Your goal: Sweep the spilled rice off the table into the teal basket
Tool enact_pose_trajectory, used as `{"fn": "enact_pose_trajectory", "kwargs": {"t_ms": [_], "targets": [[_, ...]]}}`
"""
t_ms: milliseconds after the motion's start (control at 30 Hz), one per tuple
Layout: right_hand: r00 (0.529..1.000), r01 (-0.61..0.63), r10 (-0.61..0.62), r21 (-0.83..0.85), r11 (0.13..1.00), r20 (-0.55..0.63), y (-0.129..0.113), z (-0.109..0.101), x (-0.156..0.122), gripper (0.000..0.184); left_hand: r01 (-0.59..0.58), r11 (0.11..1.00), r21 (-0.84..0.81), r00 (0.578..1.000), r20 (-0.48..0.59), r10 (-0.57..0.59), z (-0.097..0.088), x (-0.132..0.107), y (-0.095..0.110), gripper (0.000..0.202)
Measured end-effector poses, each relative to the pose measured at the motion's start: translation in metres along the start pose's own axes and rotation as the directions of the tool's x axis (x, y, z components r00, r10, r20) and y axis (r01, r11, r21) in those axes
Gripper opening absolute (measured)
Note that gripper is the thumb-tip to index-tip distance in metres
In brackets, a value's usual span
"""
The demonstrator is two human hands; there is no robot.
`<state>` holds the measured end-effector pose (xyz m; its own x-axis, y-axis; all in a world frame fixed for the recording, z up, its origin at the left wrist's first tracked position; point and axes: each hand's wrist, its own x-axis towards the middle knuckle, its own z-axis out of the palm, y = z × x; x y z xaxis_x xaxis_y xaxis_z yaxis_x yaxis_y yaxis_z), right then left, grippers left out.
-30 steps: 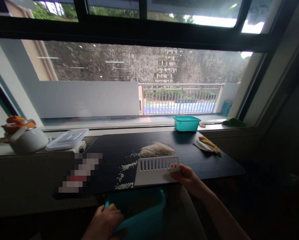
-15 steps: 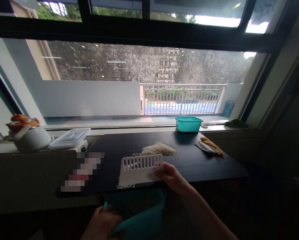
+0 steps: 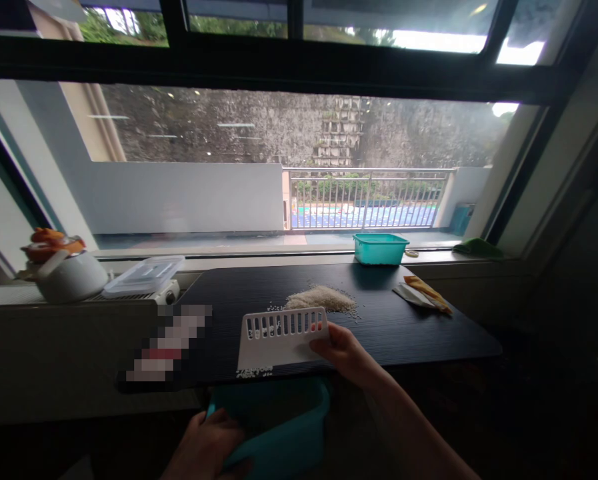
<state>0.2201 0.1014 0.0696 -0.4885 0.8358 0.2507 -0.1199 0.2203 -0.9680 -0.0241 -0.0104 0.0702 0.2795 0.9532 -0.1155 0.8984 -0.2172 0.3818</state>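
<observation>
My right hand (image 3: pixel 346 352) grips the right end of a white slotted plastic scraper (image 3: pixel 281 337), which stands on the black table (image 3: pixel 429 330) near its front edge. A thin line of white rice grains (image 3: pixel 253 372) lies under the scraper's lower edge. A larger pile of rice (image 3: pixel 321 298) sits behind it, mid-table. My left hand (image 3: pixel 206 443) holds the left rim of a teal plastic basket (image 3: pixel 283 427) just below the table's front edge, under the scraper.
A second teal basket (image 3: pixel 380 247) stands on the windowsill at the back. A folded packet with an orange strip (image 3: pixel 423 292) lies at the right of the table. A white pot with an orange lid (image 3: pixel 61 267) and a clear lidded box (image 3: pixel 143 275) sit at the left.
My right hand has slid the scraper leftward and toward the front edge, sweeping the scattered grains with it. The left hand and basket have stayed put.
</observation>
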Motion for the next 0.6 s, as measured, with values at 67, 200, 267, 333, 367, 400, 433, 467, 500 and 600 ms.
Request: {"fn": "enact_pose_trajectory", "kwargs": {"t_ms": [67, 200, 267, 333, 367, 400, 433, 467, 500, 600], "targets": [[1.000, -0.012, 0.012, 0.002, 1.000, -0.001, 0.002, 0.003, 0.003, 0.021, 0.001, 1.000, 0.005, 0.998, 0.066, -0.002, -0.003, 0.001, -0.001, 0.014], [0.999, -0.038, 0.038, 0.029, 0.999, 0.005, 0.006, 0.005, -0.001, 0.023, 0.025, 0.999, 0.026, 0.995, 0.096, -0.027, -0.002, 0.000, -0.003, 0.016], [0.999, -0.049, 0.049, 0.023, 0.999, 0.015, 0.006, 0.004, -0.006, 0.023, 0.046, 0.998, 0.037, 0.999, 0.020, -0.047, 0.001, -0.002, -0.004, 0.013], [0.999, -0.048, 0.048, 0.008, 0.999, 0.017, 0.004, 0.002, -0.010, 0.022, 0.049, 0.998, 0.028, 0.999, -0.017, -0.048, 0.003, -0.003, -0.005, 0.011], [0.999, -0.041, 0.041, 0.002, 0.999, 0.013, 0.003, 0.002, -0.010, 0.022, 0.039, 0.999, 0.014, 0.999, -0.006, -0.038, 0.003, -0.003, -0.006, 0.011], [0.999, -0.033, 0.033, -0.002, 0.999, 0.008, 0.002, 0.002, -0.010, 0.022, 0.028, 1.000, 0.002, 1.000, 0.006, -0.028, 0.003, -0.003, -0.006, 0.011], [1.000, -0.024, 0.024, -0.006, 1.000, 0.002, 0.001, 0.002, -0.009, 0.022, 0.018, 1.000, -0.008, 1.000, 0.014, -0.018, 0.002, -0.004, -0.007, 0.012], [1.000, -0.019, 0.019, -0.008, 1.000, -0.001, 0.000, 0.004, -0.006, 0.022, 0.014, 1.000, -0.014, 1.000, 0.024, -0.014, 0.001, -0.004, -0.008, 0.013], [1.000, -0.016, 0.016, -0.010, 1.000, 0.000, -0.001, 0.005, -0.003, 0.023, 0.016, 1.000, -0.013, 0.999, 0.032, -0.016, 0.000, -0.004, -0.009, 0.014], [1.000, -0.015, 0.015, -0.021, 1.000, -0.002, -0.001, 0.012, 0.007, 0.027, 0.031, 0.999, 0.007, 0.996, 0.078, -0.032, -0.003, -0.004, -0.011, 0.017]]}}
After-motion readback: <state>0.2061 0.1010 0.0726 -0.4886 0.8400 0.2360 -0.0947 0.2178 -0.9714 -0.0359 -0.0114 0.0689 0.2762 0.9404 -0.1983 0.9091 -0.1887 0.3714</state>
